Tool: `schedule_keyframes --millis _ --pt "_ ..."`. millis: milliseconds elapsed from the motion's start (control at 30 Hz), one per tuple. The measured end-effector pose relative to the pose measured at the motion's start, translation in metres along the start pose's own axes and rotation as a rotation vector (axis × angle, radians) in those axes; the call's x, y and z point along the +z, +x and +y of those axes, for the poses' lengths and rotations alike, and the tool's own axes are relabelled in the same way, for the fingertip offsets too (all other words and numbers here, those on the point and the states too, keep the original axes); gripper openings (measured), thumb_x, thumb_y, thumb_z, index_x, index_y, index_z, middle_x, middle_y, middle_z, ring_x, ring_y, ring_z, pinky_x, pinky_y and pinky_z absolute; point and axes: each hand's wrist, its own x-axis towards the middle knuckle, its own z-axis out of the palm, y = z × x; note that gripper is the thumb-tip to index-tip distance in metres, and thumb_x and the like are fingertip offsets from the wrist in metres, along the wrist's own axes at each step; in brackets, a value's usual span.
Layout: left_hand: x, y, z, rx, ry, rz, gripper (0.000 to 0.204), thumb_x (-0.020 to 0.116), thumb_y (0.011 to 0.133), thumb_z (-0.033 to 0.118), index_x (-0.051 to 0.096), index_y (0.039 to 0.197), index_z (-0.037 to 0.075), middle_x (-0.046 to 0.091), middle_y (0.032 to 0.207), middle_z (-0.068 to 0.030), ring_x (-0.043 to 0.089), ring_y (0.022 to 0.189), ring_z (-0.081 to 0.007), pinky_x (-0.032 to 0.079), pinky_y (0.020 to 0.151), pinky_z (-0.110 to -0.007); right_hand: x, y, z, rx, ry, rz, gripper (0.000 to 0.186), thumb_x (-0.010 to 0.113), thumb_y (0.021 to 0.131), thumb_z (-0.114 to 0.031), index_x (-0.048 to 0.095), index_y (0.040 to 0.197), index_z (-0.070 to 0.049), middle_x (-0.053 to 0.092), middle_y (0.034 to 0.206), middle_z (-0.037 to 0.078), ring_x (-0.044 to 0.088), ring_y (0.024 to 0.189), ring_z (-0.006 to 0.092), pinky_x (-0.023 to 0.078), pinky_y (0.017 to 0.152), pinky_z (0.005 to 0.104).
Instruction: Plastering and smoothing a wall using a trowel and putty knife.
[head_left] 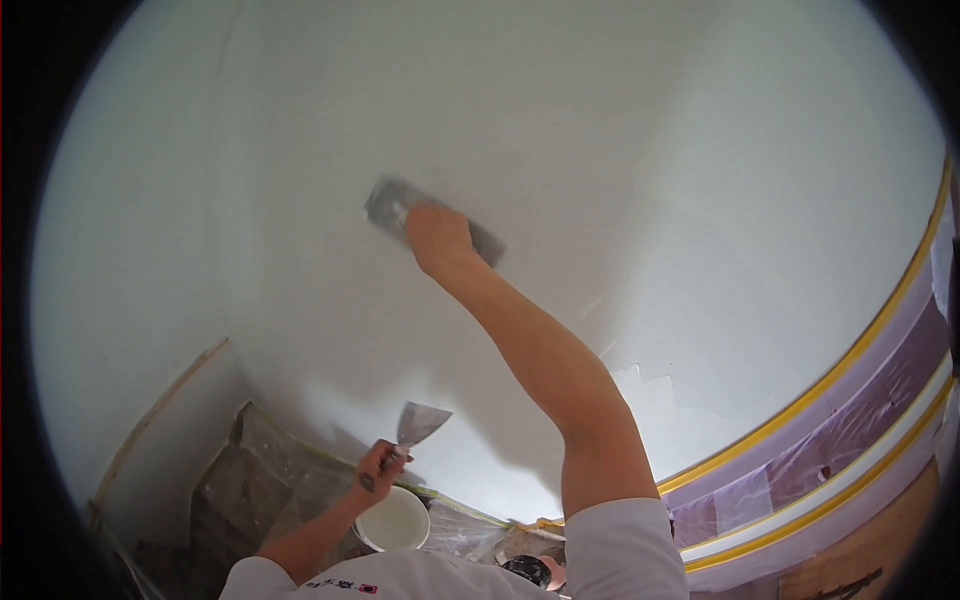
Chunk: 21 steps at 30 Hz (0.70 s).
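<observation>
My right hand (437, 238) is closed round the handle of a plastering trowel (487, 244), its arm stretched up across the white wall (560, 130). The trowel's long grey blade is slightly blurred and tilts down to the right, apparently against the wall. Lower left, my left hand (378, 468) grips a putty knife (421, 423) by its handle. The knife's broad metal blade points up and carries pale smears. Just below that hand stands a white bucket (393, 520) with whitish contents. A jagged edge of wall coating (640, 378) shows right of my right elbow.
Plastic sheeting (262, 470) with taped edges covers the floor along the wall's foot. A wooden strip (160, 415) runs along the left wall. On the right, yellow tape (800, 402) borders purple-tinted film (800, 480). A dark round object (527, 570) sits low near my body.
</observation>
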Motion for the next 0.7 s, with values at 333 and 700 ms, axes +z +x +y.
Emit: schedule_keyframes --millis 333,700 --pt "0.034 0.013 0.128 -0.21 -0.323 -0.242 0.029 0.051 0.097 0.029 0.06 0.098 0.002 0.062 0.082 -0.0069 0.052 0.057 -0.0104 0.043 0.052 -0.025 -0.061 -0.261 0.119 0.387 2.004 0.452 0.032 0.06 0.09 -0.025 0.057 0.114 -0.004 0.063 0.103 0.01 0.063 0.092 0.0213 0.052 0.082 0.0356" --pt "0.085 0.08 0.161 -0.162 -0.388 -0.74 0.028 0.052 0.096 0.025 0.062 0.087 0.001 0.059 0.068 -0.0095 0.053 0.055 -0.0135 0.042 0.046 -0.027 -0.08 -0.372 0.119 0.67 1.41 -0.388 0.02 0.078 0.075 -0.013 0.059 0.078 -0.006 0.056 0.065 -0.002 0.052 0.059 0.0068 0.042 0.053 0.0235"
